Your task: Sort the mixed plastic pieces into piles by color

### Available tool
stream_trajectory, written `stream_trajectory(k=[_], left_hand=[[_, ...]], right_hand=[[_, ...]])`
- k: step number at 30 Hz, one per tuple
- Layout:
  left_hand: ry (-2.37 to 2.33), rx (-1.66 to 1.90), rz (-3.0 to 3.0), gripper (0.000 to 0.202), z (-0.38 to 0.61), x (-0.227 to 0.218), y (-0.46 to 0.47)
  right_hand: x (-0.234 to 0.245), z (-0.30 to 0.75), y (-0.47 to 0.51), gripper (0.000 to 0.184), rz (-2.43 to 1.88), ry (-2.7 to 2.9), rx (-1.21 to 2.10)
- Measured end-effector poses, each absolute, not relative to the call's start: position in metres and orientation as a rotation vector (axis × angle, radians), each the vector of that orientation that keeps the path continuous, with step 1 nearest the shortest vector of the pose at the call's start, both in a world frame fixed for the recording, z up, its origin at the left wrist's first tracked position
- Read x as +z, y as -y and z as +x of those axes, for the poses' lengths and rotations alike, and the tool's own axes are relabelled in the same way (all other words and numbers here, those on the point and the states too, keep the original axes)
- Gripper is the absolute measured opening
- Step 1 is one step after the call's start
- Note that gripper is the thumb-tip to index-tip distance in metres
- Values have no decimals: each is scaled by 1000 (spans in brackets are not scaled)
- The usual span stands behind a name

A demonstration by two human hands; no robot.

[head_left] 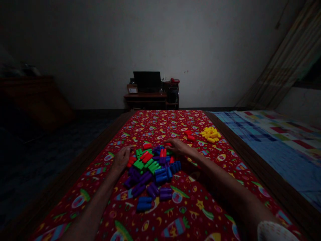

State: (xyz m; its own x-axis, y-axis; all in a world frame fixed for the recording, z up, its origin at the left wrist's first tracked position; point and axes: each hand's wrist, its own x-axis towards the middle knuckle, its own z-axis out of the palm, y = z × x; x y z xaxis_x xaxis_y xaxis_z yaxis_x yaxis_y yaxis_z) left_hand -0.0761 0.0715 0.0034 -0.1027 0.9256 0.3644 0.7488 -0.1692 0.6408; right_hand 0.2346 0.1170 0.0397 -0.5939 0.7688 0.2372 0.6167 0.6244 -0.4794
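Plastic blocks (152,167) point every way between open, empty left grip (121,160) and right grip (179,147).

readable text: none | white label on cardboard box (132,90): too small

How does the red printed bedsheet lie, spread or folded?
Spread: the red printed bedsheet lies flat across the bed, with plastic blocks scattered on it.

Head-worn view, facing forward and down
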Motion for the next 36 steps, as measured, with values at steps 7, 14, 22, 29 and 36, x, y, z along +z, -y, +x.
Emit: stream_trajectory(k=[7,14,22,29,36], left_hand=[[-1848,1156,2000,56,-77,2,-72],[-1862,1135,2006,58,-78,1,-73],[-1848,1108,2029,63,-78,3,-72],[-1829,1145,2048,59,-80,-1,-75],[-1826,1167,2047,60,-81,-3,-75]], right_hand=[[41,253,-132,33,-1320,2112,388],[45,255,-126,37,-1025,2377,630],[43,268,-136,32,-1164,2136,403],[48,304,-145,34,-1406,2040,77],[59,251,-111,41,-1166,2650,437]])
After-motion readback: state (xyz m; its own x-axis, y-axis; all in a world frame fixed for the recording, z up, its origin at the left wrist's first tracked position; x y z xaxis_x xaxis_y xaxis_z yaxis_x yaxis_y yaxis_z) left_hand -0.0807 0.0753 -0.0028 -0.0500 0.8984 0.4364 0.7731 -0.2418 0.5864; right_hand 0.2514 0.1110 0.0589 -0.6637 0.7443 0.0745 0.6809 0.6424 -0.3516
